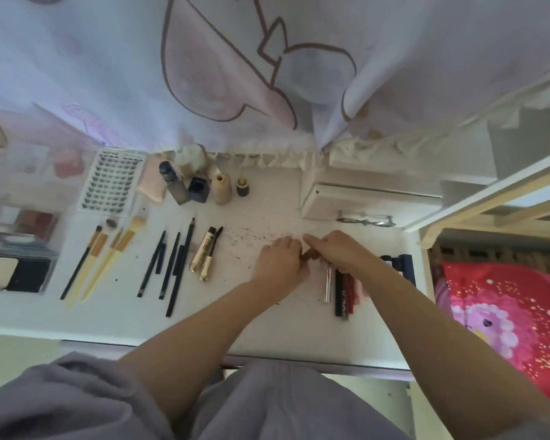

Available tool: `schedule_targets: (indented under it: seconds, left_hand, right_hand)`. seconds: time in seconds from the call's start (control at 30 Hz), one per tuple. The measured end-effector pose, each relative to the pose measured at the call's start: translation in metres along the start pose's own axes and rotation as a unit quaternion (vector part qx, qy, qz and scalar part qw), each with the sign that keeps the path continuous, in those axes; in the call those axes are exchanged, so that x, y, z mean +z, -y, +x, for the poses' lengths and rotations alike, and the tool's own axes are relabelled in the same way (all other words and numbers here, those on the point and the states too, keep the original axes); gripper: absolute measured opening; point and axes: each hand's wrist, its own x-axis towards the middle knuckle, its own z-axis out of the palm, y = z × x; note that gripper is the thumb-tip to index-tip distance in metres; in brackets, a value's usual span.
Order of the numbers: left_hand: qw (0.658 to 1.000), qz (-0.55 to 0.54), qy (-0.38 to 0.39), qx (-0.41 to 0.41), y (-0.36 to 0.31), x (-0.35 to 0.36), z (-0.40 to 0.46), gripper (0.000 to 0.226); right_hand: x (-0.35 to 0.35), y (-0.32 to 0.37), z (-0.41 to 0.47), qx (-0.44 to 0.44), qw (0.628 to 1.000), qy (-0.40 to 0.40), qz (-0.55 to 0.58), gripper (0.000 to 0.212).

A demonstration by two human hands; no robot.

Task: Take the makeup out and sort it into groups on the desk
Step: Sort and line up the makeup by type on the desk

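Both hands, the left hand (280,258) and right hand (337,249), met over the white bench (267,315), pinching one small brown stick (307,256), seemingly to add it to the slim lip tubes (342,290) alongside.

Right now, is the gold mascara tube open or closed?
Open: the gold mascara tube lies on the desk with its wand out, beside it.

Four makeup brushes (104,255), five dark pencils (169,265), four bottles (204,185), two gold mascara tubes (204,252).
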Motion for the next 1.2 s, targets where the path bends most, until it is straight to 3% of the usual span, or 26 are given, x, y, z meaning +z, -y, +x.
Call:
schedule_targets:
  seconds: [0.1,0.3,0.47,0.53,0.63,0.77,0.93,1.1,1.2]
  left_hand:
    - [0.997,-0.018,-0.021,0.066,0.023,-0.024,-0.017,0.025]
    - [0.996,-0.061,0.038,0.047,0.054,-0.079,-0.038,0.032]
    - [0.991,-0.119,0.037,0.046,0.071,-0.112,-0.051,0.024]
    - [0.992,-0.104,0.033,0.059,0.076,-0.120,-0.055,0.021]
    - [0.993,-0.082,0.019,0.081,0.080,-0.127,-0.060,0.019]
    - [0.993,-0.070,0.007,0.097,0.084,-0.132,-0.062,0.018]
    - [0.991,-0.051,-0.014,0.124,0.087,-0.133,-0.064,0.022]
    - [0.992,-0.046,-0.011,0.121,0.086,-0.134,-0.061,0.023]
    - [0.991,-0.039,-0.011,0.129,0.084,-0.135,-0.061,0.024]
  right_hand:
    - [-0.002,0.012,-0.015,-0.024,0.996,0.067,0.061,0.041]
    - [0.008,0.050,-0.043,-0.149,0.969,0.044,0.194,0.022]
    - [0.011,0.075,-0.067,-0.248,0.959,0.001,0.136,0.013]
    - [0.008,0.082,-0.075,-0.248,0.961,0.023,0.121,0.017]
    - [0.005,0.091,-0.083,-0.212,0.974,0.024,0.072,0.040]
    - [0.003,0.092,-0.087,-0.231,0.968,0.041,0.090,0.025]
    - [0.003,0.093,-0.093,-0.205,0.970,0.046,0.121,0.046]
    - [-0.004,0.090,-0.094,-0.236,0.962,0.047,0.126,0.016]
    - [-0.008,0.089,-0.097,-0.222,0.968,0.050,0.109,0.037]
